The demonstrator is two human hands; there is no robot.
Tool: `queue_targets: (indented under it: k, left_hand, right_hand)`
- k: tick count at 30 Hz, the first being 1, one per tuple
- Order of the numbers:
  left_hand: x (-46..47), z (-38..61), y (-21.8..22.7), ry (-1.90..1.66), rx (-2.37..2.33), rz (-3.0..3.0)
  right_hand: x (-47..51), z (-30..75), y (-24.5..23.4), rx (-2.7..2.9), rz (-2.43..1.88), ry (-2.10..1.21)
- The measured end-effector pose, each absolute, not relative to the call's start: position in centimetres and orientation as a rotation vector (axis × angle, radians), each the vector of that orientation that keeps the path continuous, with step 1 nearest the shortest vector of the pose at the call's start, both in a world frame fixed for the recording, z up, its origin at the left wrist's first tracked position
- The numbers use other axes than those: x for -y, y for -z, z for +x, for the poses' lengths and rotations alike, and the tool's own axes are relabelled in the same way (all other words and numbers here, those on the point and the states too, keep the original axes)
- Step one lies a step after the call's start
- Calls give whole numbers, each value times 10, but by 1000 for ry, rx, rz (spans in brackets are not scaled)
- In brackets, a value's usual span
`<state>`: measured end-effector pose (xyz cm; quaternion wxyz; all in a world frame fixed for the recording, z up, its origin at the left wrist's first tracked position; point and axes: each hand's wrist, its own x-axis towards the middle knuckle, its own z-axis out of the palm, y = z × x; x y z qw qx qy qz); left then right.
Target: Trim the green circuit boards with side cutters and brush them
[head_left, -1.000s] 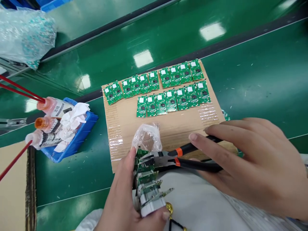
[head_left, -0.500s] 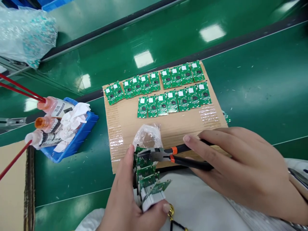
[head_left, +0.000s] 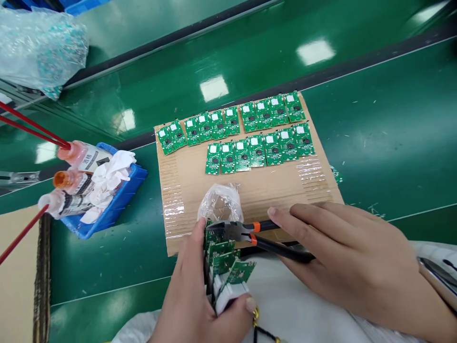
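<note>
My left hand is closed round a stack of small green circuit boards at the near edge, thumb up along the stack's left side. My right hand grips black-handled pliers with orange collars; their jaws meet the top board of the stack. Just behind the stack lies a crumpled clear plastic bag on a cardboard sheet. Two rows of several green boards are laid out on the far half of the cardboard.
A blue tray at the left holds bottles with red nozzles and white tissue. A clear bag of parts sits at the far left. Green bench surface surrounds the cardboard; white cloth covers my lap.
The pliers and my right hand have slid left and slightly toward me along the stack. The lowest boards in the stack have tipped further outward. My left hand keeps its grip.
</note>
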<state>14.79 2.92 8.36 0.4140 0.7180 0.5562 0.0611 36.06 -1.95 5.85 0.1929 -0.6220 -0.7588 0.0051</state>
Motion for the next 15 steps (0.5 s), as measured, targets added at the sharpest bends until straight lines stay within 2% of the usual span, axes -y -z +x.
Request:
queue_targets:
  k: [7, 15]
  left_hand:
    - [-33, 155, -93, -8, -1471, 1738]
    - [-31, 145, -87, -131, -1367, 1736]
  right_hand:
    - [20, 359, -58, 2115, -1741, -70]
    - [20, 369, -60, 2062, -1766, 37]
